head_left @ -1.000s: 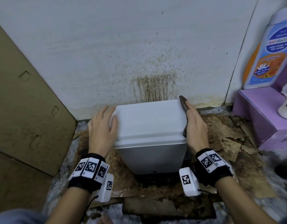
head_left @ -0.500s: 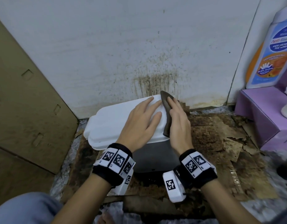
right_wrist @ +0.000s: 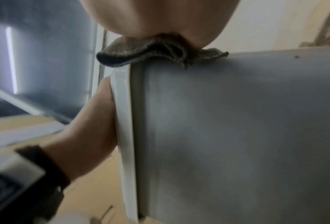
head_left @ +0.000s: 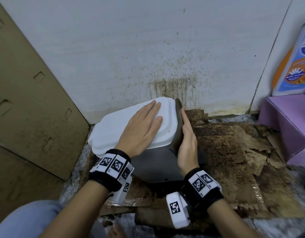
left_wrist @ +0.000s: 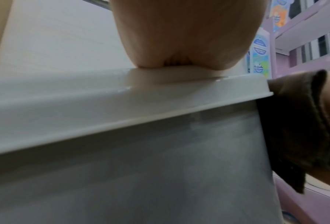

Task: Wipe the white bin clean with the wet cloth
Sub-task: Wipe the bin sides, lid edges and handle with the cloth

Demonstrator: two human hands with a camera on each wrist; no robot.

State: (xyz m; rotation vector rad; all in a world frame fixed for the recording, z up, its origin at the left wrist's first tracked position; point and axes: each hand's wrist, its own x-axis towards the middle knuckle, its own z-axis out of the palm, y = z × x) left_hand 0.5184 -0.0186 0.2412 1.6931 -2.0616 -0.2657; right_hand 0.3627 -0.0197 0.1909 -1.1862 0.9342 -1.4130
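The white bin (head_left: 158, 167) has a white lid (head_left: 114, 127) and a grey body, and stands skewed against the stained wall. My left hand (head_left: 143, 124) lies flat on the lid, fingers straight. My right hand (head_left: 187, 140) presses the dark wet cloth (head_left: 178, 115) flat against the bin's right side, fingers straight; its thumb is hidden. In the left wrist view my palm (left_wrist: 179, 37) rests on the lid (left_wrist: 121, 94), with the cloth (left_wrist: 294, 128) at the right. The right wrist view shows the cloth (right_wrist: 156, 51) bunched under my palm on the grey side (right_wrist: 237, 121).
A brown cardboard panel (head_left: 28, 100) leans at the left. The white wall (head_left: 148, 48) behind is spattered brown. Soggy torn cardboard (head_left: 225, 152) covers the floor to the right. A purple box (head_left: 285, 121) and a large bottle (head_left: 295, 66) stand at the far right.
The bin has turned, its lid now skewed to the left. My left hand moved from the lid's left edge onto its top. My right hand slid the cloth along the right side.
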